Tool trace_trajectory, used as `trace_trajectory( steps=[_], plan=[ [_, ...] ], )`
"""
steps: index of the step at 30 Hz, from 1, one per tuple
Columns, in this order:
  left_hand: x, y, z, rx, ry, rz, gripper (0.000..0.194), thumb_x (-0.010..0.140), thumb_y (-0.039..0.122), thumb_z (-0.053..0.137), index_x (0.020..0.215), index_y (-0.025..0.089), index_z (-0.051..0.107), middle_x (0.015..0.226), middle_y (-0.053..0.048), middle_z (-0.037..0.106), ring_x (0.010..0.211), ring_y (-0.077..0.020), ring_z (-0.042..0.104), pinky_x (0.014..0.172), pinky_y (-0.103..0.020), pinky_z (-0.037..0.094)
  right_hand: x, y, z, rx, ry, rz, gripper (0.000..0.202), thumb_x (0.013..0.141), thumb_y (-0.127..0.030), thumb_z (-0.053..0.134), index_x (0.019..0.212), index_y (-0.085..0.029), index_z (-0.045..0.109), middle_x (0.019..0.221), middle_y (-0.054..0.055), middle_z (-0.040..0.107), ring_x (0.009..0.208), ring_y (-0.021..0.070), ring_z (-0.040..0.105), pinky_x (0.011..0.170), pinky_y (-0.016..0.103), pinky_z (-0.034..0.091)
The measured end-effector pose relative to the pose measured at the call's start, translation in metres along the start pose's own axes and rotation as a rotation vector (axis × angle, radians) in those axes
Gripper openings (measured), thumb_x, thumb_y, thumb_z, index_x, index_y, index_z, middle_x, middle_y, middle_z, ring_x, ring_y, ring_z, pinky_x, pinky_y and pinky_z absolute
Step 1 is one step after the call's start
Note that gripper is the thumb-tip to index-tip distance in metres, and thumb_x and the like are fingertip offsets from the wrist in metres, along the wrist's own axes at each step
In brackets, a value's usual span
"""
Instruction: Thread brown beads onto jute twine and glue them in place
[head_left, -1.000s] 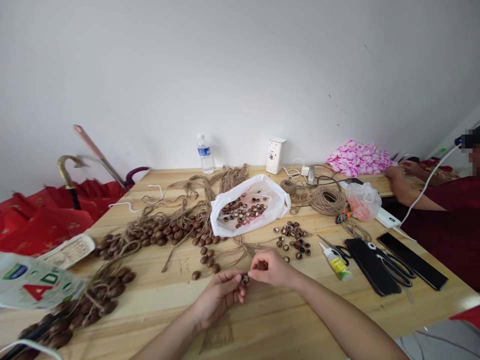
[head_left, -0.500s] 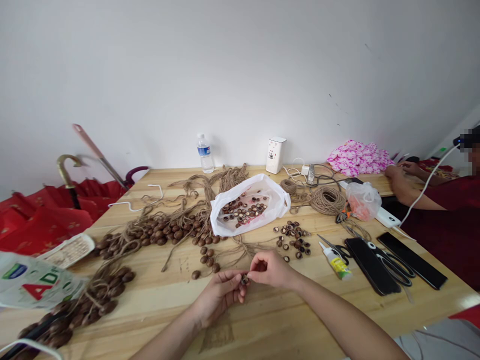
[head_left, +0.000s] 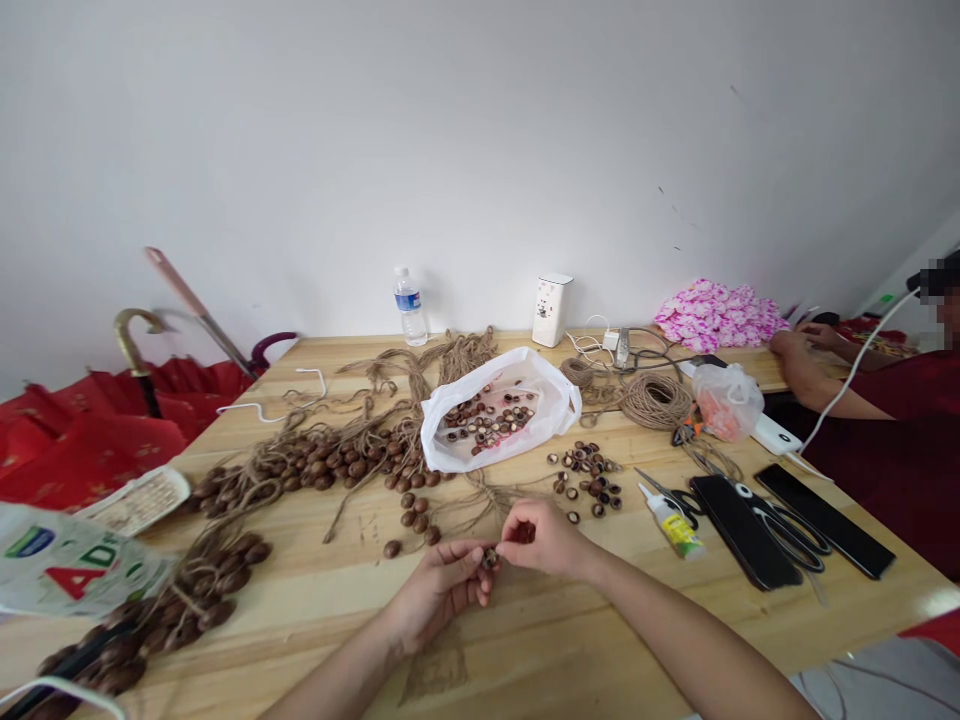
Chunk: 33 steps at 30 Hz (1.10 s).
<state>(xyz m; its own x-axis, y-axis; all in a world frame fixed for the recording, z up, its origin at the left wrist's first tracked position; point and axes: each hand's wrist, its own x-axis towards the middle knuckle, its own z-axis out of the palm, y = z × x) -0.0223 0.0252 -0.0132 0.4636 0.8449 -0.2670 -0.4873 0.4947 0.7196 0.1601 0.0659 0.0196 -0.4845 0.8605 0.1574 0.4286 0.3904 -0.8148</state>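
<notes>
My left hand (head_left: 446,588) pinches a small brown nut shell (head_left: 490,559) between thumb and fingers, its dark hollow side showing. My right hand (head_left: 538,540) meets it from the right, thumb and forefinger closed at the shell's edge; whatever they grip is too small to make out. Just beyond the hands lie strands of twine (head_left: 484,492) and several whole brown nuts (head_left: 419,522). Loose half shells (head_left: 589,468) are scattered to the right, and more fill an open white plastic bag (head_left: 442,462) farther back.
At right are a glue bottle (head_left: 679,525), scissors (head_left: 787,530), two phones (head_left: 742,532) and a twine coil (head_left: 656,400). Strung nuts (head_left: 322,465) spread left, near a white AD bottle (head_left: 82,565). A water bottle (head_left: 409,308) stands behind. Another person's arm (head_left: 832,375) rests at far right.
Almost nothing differs. Both hands stay at the same spot around the shell, with only a very slight shift of the fingers.
</notes>
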Motion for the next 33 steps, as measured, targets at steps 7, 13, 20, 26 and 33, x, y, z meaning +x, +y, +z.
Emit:
trace_trajectory(
  steps=[7,13,20,26,33],
  plan=[
    [0.0008,0.0026,-0.0026,-0.062,-0.010,-0.024,0.015,0.075,0.021,0.067,0.079,0.007,0.070,0.066,-0.007,0.064,0.056,-0.0103,0.055,0.055,-0.023,0.043,-0.0004,-0.0017,0.0007,-0.012,0.047,-0.137,0.007,0.069,-0.018,0.068,0.064,-0.016,0.063,0.065,0.000,0.057,0.057,0.0107,0.050,0.051,0.020,0.039],
    [0.0003,0.0045,-0.0023,-0.107,-0.010,-0.051,0.014,0.073,0.018,0.068,0.081,0.007,0.071,0.071,-0.008,0.065,0.056,-0.0090,0.054,0.053,-0.021,0.043,-0.0006,-0.0037,-0.0009,0.017,0.038,-0.180,0.005,0.071,-0.018,0.065,0.067,-0.016,0.065,0.069,0.001,0.058,0.058,0.0108,0.051,0.051,0.020,0.039],
    [0.0010,0.0049,-0.0022,-0.126,-0.006,-0.053,0.013,0.074,0.016,0.067,0.082,0.007,0.070,0.078,-0.009,0.066,0.057,-0.0092,0.055,0.053,-0.022,0.043,-0.0006,-0.0079,-0.0037,0.054,0.032,-0.137,0.011,0.075,-0.015,0.057,0.067,-0.016,0.065,0.074,0.003,0.060,0.055,0.0095,0.050,0.048,0.019,0.040],
    [-0.0004,0.0065,-0.0013,-0.138,0.001,-0.083,0.012,0.074,0.016,0.066,0.081,0.007,0.070,0.077,-0.009,0.065,0.057,-0.0088,0.054,0.054,-0.022,0.043,-0.0002,-0.0054,-0.0051,0.126,0.002,-0.095,0.008,0.076,-0.014,0.056,0.070,-0.014,0.062,0.077,0.003,0.060,0.050,0.0069,0.053,0.045,0.017,0.040],
    [-0.0009,0.0063,-0.0012,-0.146,-0.026,-0.091,0.014,0.074,0.015,0.065,0.085,0.007,0.070,0.077,-0.009,0.066,0.056,-0.0087,0.054,0.054,-0.022,0.043,-0.0002,-0.0082,-0.0086,0.071,-0.003,-0.093,0.008,0.077,-0.015,0.054,0.074,-0.015,0.062,0.077,0.002,0.059,0.049,0.0066,0.052,0.044,0.017,0.039]
  ],
)
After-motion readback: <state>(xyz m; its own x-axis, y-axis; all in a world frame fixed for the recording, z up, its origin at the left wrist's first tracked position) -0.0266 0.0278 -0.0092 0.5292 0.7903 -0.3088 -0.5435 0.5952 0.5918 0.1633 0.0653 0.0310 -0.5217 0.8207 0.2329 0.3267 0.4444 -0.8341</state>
